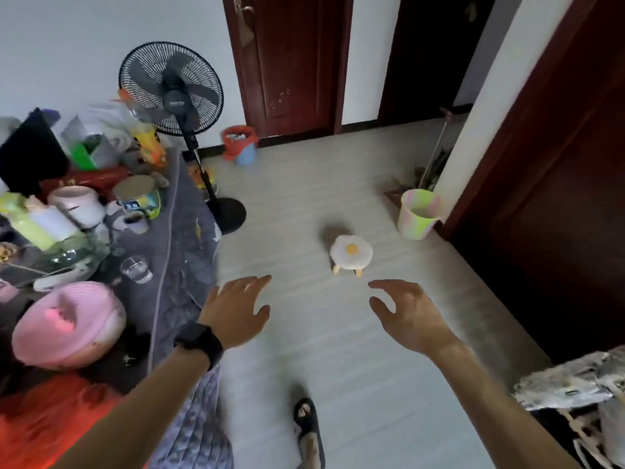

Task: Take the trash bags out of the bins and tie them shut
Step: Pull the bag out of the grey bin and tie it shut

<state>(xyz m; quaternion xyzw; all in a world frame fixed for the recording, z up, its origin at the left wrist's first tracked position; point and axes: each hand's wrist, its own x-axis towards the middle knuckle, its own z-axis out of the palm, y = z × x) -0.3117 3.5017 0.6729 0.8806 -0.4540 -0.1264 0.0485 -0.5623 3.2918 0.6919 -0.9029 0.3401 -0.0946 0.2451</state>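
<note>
1. Both hands empty: left hand (236, 311) and right hand (411, 314) spread wide, fingers apart, grip closed on nothing, hovering over bare floor (338, 367).
2. Two bins well apart from the hands: blue bin (244, 154) with a red bag (238, 137) at about 11 o'clock by the wall, beside the fan (172, 89); pastel bin (418, 214) at about 1 o'clock against the door frame.
3. Red bag folded over the rim, apparently filled with pale scraps; probably thin, soft film, light, and liable to tear under a sharp tug.
4. Best hold, by judgement: pinch the folded cuff at opposite sides of the rim, peel upward, gather the slack neck for knotting.
5. Pastel bin's liner hard to make out; contents hidden.
6. Egg-shaped stool (351, 253) on the path at 12 o'clock, worth skirting.
</note>
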